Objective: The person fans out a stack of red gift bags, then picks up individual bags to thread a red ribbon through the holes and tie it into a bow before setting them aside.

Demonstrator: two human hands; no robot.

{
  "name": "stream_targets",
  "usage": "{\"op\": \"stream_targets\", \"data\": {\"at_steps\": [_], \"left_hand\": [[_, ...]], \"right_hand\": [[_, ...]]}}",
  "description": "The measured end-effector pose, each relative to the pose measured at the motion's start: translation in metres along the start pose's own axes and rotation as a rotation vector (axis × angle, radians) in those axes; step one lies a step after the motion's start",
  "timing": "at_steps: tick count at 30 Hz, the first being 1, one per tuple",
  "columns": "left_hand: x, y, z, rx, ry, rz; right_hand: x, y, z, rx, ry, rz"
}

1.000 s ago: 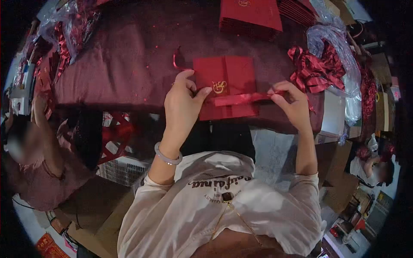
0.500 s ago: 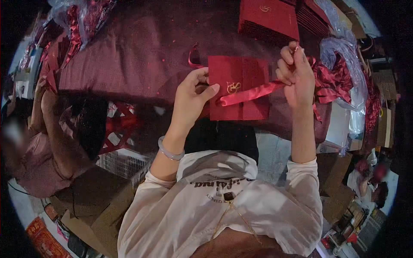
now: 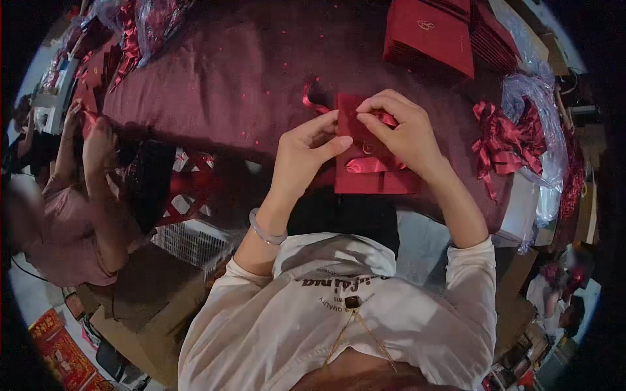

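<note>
A red card with a gold emblem [image 3: 349, 179] lies at the near edge of the cloth-covered table. My left hand [image 3: 303, 153] pinches the card's left edge between thumb and fingers. Over the card's upper part is my right hand [image 3: 404, 133], its thumb and fingertips pinched on the red ribbon. One stretch of ribbon [image 3: 365, 165] lies across the card below the emblem. Another ribbon end [image 3: 312, 98] curls out past the card's upper left, on the cloth.
Stacked red cards [image 3: 430, 36] stand at the upper right. Beside them are a heap of red ribbon [image 3: 512, 140] and clear plastic [image 3: 551, 156]. Another person [image 3: 85, 215] works at the far left. Cardboard boxes [image 3: 140, 293] and a white crate [image 3: 192, 244] are below the table.
My right hand has moved left from beside the ribbon heap to above the card, bringing the ribbon with it. My left hand keeps hold of the card. The whole view has shifted slightly.
</note>
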State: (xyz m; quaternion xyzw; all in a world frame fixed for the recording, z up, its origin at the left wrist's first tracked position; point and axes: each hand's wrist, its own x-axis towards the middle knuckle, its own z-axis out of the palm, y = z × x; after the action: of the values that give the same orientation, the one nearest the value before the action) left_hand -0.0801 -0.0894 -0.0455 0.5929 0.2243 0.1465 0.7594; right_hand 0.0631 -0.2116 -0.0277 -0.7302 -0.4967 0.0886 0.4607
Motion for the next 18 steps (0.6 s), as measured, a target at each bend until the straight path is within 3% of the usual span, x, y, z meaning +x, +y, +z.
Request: {"op": "stream_targets", "data": {"at_steps": [4, 9, 16, 18], "left_hand": [[0.001, -0.008, -0.002, -0.026, -0.044, 0.003], [-0.002, -0.014, -0.001, 0.008, -0.018, 0.103], [-0.003, -0.023, -0.002, 0.183, -0.004, 0.175], [-0.003, -0.022, -0.002, 0.253, -0.001, 0.201]], "right_hand": [[-0.004, 0.000, 0.004, 0.012, 0.016, -0.002], [-0.007, 0.004, 0.009, -0.182, 0.006, -0.291], [-0.014, -0.011, 0.016, -0.458, -0.039, -0.348], [-0.010, -0.010, 0.013, -0.344, -0.064, -0.290]]}}
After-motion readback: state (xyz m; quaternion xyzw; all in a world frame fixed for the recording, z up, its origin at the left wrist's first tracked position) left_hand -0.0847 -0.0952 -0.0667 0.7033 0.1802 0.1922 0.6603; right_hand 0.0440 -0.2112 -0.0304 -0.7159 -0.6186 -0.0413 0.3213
